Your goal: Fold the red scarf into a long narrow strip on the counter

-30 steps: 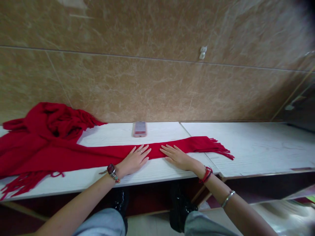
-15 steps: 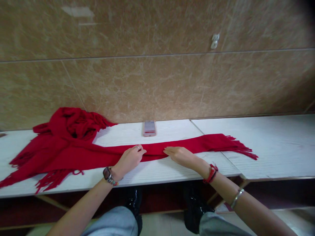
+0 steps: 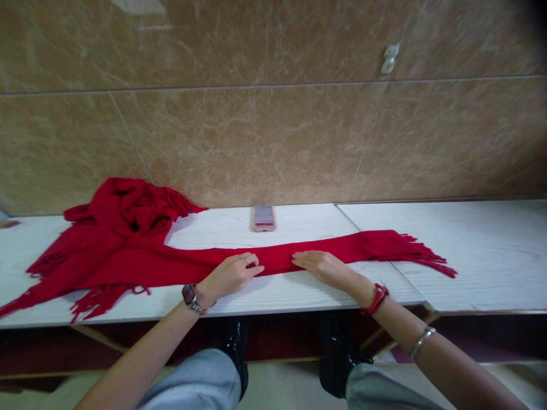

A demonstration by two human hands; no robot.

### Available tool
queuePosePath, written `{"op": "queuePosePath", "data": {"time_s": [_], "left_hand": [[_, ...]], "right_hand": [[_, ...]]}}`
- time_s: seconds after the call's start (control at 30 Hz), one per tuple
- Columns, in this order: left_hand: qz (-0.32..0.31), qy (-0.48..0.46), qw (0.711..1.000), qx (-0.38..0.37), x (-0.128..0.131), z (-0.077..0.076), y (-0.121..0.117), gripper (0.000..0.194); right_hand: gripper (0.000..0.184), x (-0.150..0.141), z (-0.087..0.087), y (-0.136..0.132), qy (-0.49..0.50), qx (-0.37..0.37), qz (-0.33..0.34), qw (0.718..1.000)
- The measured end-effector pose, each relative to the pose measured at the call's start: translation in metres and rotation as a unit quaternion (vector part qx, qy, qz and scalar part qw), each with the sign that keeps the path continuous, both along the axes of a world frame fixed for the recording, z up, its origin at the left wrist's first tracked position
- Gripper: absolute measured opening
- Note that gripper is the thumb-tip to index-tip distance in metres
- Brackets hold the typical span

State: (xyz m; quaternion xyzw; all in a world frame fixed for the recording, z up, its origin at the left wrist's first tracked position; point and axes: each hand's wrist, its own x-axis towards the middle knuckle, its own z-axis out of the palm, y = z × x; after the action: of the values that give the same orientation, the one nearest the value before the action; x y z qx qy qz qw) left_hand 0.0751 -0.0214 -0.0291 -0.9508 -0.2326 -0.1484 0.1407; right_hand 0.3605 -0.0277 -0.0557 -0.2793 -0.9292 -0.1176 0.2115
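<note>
Smoothing, it seems: left hand point(image 3: 234, 274) half curled, right hand point(image 3: 325, 269) straighter, both at the red scarf point(image 3: 276, 259) along the white bench point(image 3: 478, 256) (any grip, can't tell); next calls for even pressure

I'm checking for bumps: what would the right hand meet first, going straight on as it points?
Probably the left hand, farther along the red scarf; depth is unclear, so the right hand might only graze it.

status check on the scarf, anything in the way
Left grip, right grip: on red fringed scarf. Scarf flat toward right, bunched at left. Smartphone beyond it, not touching.
</note>
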Motion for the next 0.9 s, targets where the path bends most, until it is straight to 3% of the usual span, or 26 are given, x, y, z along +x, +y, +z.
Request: {"op": "queuePosePath", "data": {"time_s": [0.1, 0.27, 0.5, 0.7, 0.9], "left_hand": [[0.0, -0.064, 0.998, -0.021, -0.002, 0.0, 0.001, 0.028], [-0.004, 0.005, 0.993, -0.121, -0.003, -0.001, -0.001, 0.033], [0.016, -0.016, 0.988, -0.15, 0.002, 0.006, -0.005, 0.028], [0.118, 0.02, 0.975, -0.188, 0.012, -0.006, -0.003, 0.042], [0.165, 0.079, 0.958, -0.22, 0.011, -0.009, -0.006, 0.049]], "right_hand": [[0.032, 0.0, 0.0, -0.002, 0.022, 0.002, 0.008, 1.0], [0.033, -0.001, 0.001, -0.005, -0.011, -0.038, 0.028, 0.999], [0.033, -0.004, 0.006, -0.008, 0.027, -0.087, 0.005, 0.996], [0.045, -0.032, 0.016, -0.01, 0.008, -0.122, -0.086, 0.989], [0.054, -0.043, 0.01, -0.014, -0.08, -0.183, -0.12, 0.973]]}}
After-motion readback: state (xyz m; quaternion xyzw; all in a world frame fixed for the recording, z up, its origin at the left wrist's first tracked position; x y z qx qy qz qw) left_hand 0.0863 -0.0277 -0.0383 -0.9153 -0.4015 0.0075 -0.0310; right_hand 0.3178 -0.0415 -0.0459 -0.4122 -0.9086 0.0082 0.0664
